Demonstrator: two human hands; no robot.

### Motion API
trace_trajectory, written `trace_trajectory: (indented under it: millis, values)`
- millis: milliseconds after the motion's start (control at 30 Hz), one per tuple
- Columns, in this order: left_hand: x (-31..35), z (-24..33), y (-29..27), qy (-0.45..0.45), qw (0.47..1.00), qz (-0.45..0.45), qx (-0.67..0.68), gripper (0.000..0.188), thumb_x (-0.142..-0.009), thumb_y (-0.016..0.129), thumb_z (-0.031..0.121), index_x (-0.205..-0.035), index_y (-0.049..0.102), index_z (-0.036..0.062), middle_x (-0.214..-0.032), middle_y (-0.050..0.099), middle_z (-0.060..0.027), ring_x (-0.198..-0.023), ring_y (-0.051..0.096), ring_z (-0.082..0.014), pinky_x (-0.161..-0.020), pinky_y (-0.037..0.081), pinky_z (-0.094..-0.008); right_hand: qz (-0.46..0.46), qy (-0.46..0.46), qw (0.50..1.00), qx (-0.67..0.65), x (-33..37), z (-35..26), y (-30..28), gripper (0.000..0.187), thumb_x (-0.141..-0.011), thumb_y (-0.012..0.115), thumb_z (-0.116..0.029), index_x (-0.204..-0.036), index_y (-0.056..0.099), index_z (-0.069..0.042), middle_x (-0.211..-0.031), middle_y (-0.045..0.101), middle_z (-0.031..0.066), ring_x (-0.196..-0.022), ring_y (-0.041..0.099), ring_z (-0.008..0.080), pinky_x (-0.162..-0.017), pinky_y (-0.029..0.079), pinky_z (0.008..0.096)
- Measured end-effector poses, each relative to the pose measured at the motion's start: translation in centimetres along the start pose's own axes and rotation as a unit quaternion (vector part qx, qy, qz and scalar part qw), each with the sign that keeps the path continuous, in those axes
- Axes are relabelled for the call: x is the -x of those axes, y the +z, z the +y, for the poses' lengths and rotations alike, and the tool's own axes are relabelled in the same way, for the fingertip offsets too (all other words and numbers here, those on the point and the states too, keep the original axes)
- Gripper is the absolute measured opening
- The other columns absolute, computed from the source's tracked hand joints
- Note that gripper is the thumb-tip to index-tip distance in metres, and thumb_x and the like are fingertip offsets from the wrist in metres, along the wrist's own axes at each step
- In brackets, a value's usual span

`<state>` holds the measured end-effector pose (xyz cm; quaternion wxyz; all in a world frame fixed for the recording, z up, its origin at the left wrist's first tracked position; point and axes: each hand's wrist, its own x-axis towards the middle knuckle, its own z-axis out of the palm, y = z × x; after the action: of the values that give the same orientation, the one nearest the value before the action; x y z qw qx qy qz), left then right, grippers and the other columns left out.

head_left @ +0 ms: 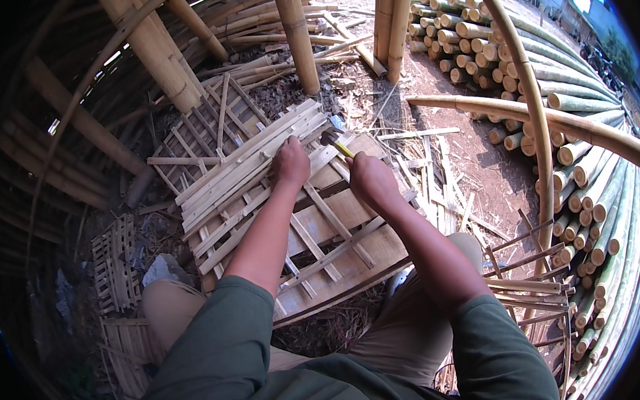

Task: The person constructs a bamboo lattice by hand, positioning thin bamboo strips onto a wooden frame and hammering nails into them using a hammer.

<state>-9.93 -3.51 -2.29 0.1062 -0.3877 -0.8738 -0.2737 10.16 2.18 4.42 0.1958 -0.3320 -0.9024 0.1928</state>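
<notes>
Light bamboo slats [241,163] lie side by side over crosswise strips, making a lattice panel on a low wooden board [350,211] before my knees. My left hand [292,161] is closed and rests on the slats near their right end; whatever its fingers pinch is hidden. In my right hand [371,178], just to the right, is a hammer [343,149] with a yellow handle. Its dark head points away from me, close to the slat ends. Loose strips [315,237] cross the near part of the board.
Finished-looking lattice panels [116,264] lean at the left, and another [185,146] lies behind the work. Bamboo posts [297,40] stand ahead. A curved pole [531,114] rises at the right, before a big stack of bamboo poles [588,147]. Scraps litter the ground.
</notes>
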Motion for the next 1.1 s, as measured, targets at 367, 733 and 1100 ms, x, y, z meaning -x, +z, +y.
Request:
trace_trajectory:
  millis: [367,733,1100]
  values:
    - [0.1,-0.3,0.1,-0.015,1.000,-0.003,-0.002,0.018,-0.096,0.042,0.018,-0.097,0.052,0.0029,-0.094,0.063,-0.0222,-0.083,0.062,-0.0418,-0.072,0.049,-0.0514,-0.019,0.029,0.999,0.002,0.3,1.0,0.9,0.034,-0.097,0.046,-0.028,-0.084,0.057,0.002,-0.073,0.062,0.0254,-0.070,0.061,0.0445,-0.064,0.047,0.0530]
    - [0.0,-0.6,0.5,0.014,1.000,0.022,-0.002,0.018,-0.095,0.042,0.018,-0.097,0.052,0.0030,-0.093,0.063,-0.0215,-0.082,0.062,-0.0410,-0.070,0.050,-0.0501,-0.065,0.031,0.997,0.001,0.4,-0.2,0.6,0.037,-0.096,0.047,-0.030,-0.086,0.061,0.003,-0.077,0.065,0.0244,-0.072,0.064,0.0414,-0.066,0.050,0.0504]
    - [0.0,-0.7,0.1,0.000,1.000,0.021,-0.004,0.020,-0.096,0.041,0.019,-0.096,0.053,0.0030,-0.092,0.063,-0.0215,-0.082,0.063,-0.0404,-0.071,0.050,-0.0496,0.041,0.024,0.999,-0.021,-0.3,-1.9,-0.9,0.036,-0.097,0.046,-0.029,-0.083,0.055,0.002,-0.069,0.061,0.0257,-0.066,0.061,0.0445,-0.062,0.046,0.0539]
